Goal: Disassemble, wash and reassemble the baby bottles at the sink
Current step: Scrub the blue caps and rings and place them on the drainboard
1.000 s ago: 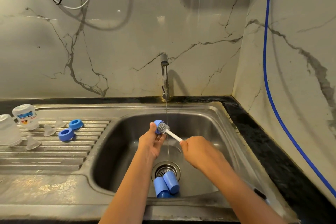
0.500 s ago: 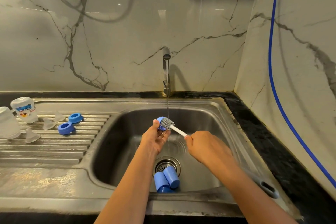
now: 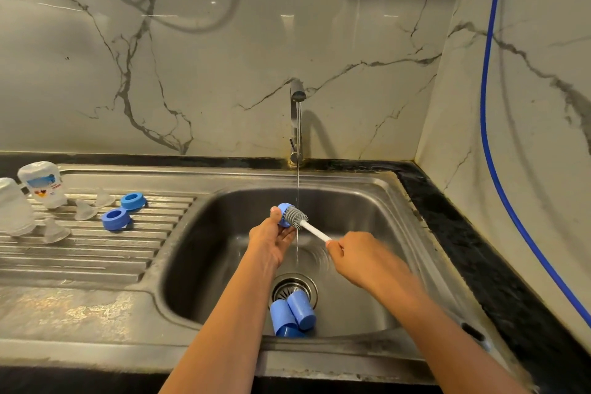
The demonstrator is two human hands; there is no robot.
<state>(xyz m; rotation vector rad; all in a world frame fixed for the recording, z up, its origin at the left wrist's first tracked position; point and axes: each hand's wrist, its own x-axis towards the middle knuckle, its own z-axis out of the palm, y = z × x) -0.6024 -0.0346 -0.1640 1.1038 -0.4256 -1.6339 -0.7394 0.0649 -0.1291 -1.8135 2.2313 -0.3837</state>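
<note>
Over the middle of the stainless steel sink basin (image 3: 367, 201), the left hand (image 3: 271, 240) grips a blue plastic bottle ring (image 3: 282, 212), thumb curled over its top. The right hand (image 3: 361, 257) is closed round the white handle of a grey-bristled bottle brush (image 3: 307, 225). The brush's long axis slants from lower right to upper left, head against the ring, just beside the thin water stream (image 3: 298, 182). Two blue plastic caps (image 3: 292, 313) lie on their sides, touching, near the basin's front edge. Two more blue rings (image 3: 115, 218) sit on the left draining board (image 3: 96, 259).
</note>
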